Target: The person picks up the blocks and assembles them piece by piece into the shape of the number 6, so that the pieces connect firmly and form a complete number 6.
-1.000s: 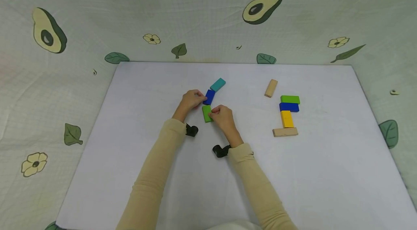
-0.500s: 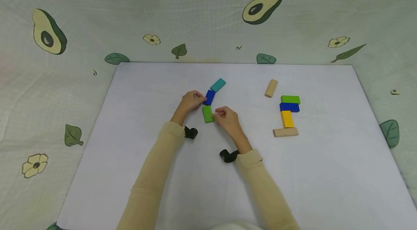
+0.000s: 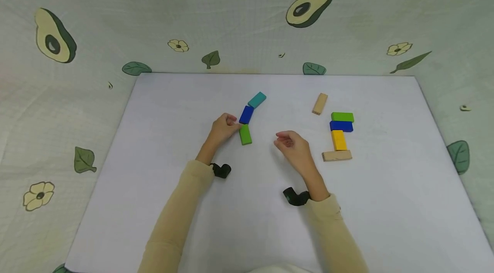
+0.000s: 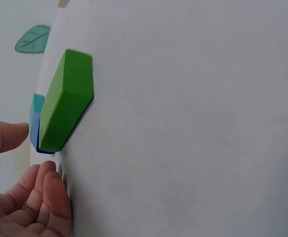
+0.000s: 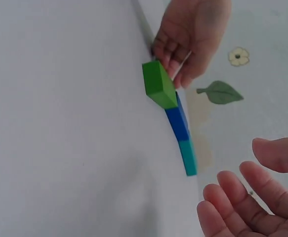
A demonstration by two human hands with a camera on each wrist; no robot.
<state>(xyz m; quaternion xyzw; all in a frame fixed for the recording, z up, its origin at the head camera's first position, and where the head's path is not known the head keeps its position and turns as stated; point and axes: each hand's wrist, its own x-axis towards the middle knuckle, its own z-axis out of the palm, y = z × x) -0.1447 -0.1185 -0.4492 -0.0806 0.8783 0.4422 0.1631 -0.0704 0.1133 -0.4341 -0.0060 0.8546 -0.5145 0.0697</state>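
Observation:
Three blocks form a bent line left of the table's middle: a teal block farthest off, a dark blue block in between, and a green block nearest me. Beside the junction of the blue and green blocks is my left hand; the left wrist view has its thumb and fingers apart with nothing between them. My right hand hovers to the right of the green block, away from it. Its fingers are relaxed and hold nothing.
At the right, a second group has a green block, a blue block, a yellow block and a plain wooden block. Another wooden block lies apart. The white table meets a patterned cloth behind.
My right hand has let go of the green block and moved right and toward me. My left hand has drawn back slightly from the blue block. The blocks look unmoved.

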